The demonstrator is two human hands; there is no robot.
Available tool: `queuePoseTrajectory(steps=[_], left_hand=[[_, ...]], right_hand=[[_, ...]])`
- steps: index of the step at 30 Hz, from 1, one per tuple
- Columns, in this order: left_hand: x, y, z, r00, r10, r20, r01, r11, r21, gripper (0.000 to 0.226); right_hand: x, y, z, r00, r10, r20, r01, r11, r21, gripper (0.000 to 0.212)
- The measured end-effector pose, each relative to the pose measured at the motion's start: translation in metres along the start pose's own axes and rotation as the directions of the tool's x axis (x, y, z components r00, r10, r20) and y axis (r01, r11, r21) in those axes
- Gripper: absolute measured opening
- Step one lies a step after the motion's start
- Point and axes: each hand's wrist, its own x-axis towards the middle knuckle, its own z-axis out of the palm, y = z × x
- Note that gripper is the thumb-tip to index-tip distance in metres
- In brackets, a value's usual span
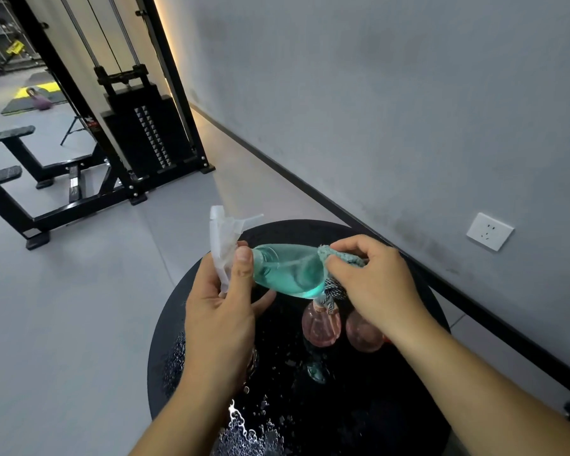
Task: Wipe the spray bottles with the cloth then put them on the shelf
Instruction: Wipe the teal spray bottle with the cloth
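A clear spray bottle with teal liquid [287,269] lies tilted on its side in the air above a round black table [392,406]. My left hand [224,307] grips its neck just below the white trigger head [224,238]. At the bottle's base, my right hand [372,281] pinches a teal and grey cloth [338,258] against it. Two pink spray bottles [321,325] [362,334] stand on the table beneath the hands, partly hidden by my right wrist.
Water drops glisten on the table's near and left side. A grey wall with a white socket [489,231] runs along the right. A black cable weight machine [139,133] and bench frames [10,179] stand on the grey floor to the left.
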Motion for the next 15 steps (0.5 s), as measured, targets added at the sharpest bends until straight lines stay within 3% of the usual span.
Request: queuePoseTrajectory(steps=[3, 9, 15], left_hand=[[0.002, -0.001, -0.003, 1.0, -0.013, -0.013, 0.014, 1.0, 0.007, 0.027], [0.001, -0.002, -0.003, 1.0, -0.029, 0.009, 0.029, 0.999, 0.033, 0.025], [0.006, 0.003, -0.008, 0.998, -0.059, -0.021, 0.059, 0.998, -0.026, 0.028]], right_hand=[[0.002, 0.001, 0.0, 1.0, 0.006, 0.011, -0.006, 1.0, -0.009, 0.007], [-0.012, -0.011, 0.012, 0.98, -0.162, 0.115, 0.163, 0.987, -0.001, 0.015], [-0.003, -0.004, 0.001, 0.999, -0.013, 0.05, 0.014, 1.0, -0.025, 0.012]])
